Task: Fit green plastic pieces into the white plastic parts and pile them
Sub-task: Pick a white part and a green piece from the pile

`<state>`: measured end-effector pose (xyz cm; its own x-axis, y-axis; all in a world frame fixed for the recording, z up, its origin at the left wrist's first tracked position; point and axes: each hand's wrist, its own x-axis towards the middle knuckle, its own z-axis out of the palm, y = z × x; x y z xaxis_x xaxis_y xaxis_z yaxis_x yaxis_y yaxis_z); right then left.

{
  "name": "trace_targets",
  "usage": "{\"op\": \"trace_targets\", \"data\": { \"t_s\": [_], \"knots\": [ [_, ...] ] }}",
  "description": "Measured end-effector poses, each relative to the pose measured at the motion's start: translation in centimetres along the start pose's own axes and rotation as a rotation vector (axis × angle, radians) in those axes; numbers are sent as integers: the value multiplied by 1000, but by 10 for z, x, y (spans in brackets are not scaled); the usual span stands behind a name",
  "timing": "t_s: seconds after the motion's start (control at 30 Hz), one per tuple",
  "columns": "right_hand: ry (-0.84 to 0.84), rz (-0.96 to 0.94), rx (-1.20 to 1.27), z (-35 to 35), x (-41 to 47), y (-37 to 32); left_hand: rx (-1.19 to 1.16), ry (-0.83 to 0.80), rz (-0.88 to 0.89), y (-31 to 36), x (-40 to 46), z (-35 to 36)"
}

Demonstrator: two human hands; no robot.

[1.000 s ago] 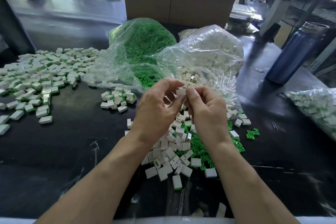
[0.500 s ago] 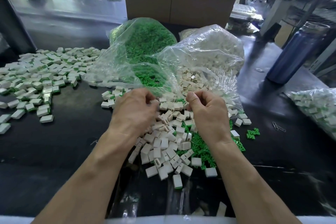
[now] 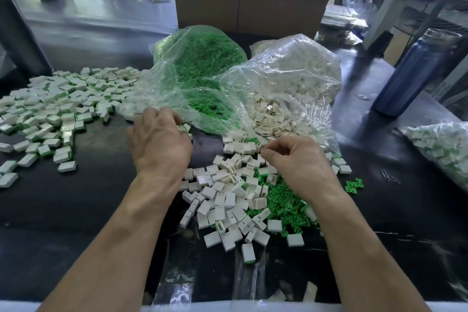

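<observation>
A: What has moved since half a second ago?

B: The left hand [image 3: 159, 140] has gone further to the left and away from the body. It is now at the near edge of the green-piece bag [image 3: 200, 78], with its back to the camera. The right hand [image 3: 296, 157] has come a little lower over the loose pile.

A: How is the grip of each hand?

B: The right hand has the fingers curled and the thumb pressed to the forefinger, but whether a piece is between them I cannot tell. The left hand has its fingers bent downward; they are hidden behind the hand, so I cannot tell if they hold something.

A: Where are the parts?

B: Loose white parts [image 3: 228, 200] lie on the black worktop [image 3: 76, 223] between the two forearms, mixed with loose green pieces [image 3: 286, 200] under the right wrist. More white parts spill from the open clear bag [image 3: 291, 78] behind the right hand. The finished pile [image 3: 55, 106], white with green edges, lies spread far on the left. A second bag of finished parts [image 3: 440, 144] is at the right edge, and a blue bottle [image 3: 410, 73] stands behind it.
</observation>
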<state>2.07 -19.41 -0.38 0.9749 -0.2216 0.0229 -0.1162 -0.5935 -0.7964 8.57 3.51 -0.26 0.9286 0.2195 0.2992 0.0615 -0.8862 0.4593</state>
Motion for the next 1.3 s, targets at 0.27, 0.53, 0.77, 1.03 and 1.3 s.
{"op": "trace_targets", "data": {
  "t_s": [0.27, 0.53, 0.77, 1.03, 1.3],
  "knots": [
    [-314, 25, -71, -20, -4, -1, -288, -419, 40, 13, -18, 5],
    [-320, -75, -230, -17, -6, -5, -321, -582, 47, 8, -17, 9],
    [-319, -143, -313, -14, -6, -6, -332, -545, 25, 9, -17, 7],
    [-391, -159, -339, -20, -7, -8, -411, -529, 15, 12, -18, 6],
    [-347, -188, -416, -15, -5, -6, -499, -525, 35, 16, -22, 6]
  ]
}}
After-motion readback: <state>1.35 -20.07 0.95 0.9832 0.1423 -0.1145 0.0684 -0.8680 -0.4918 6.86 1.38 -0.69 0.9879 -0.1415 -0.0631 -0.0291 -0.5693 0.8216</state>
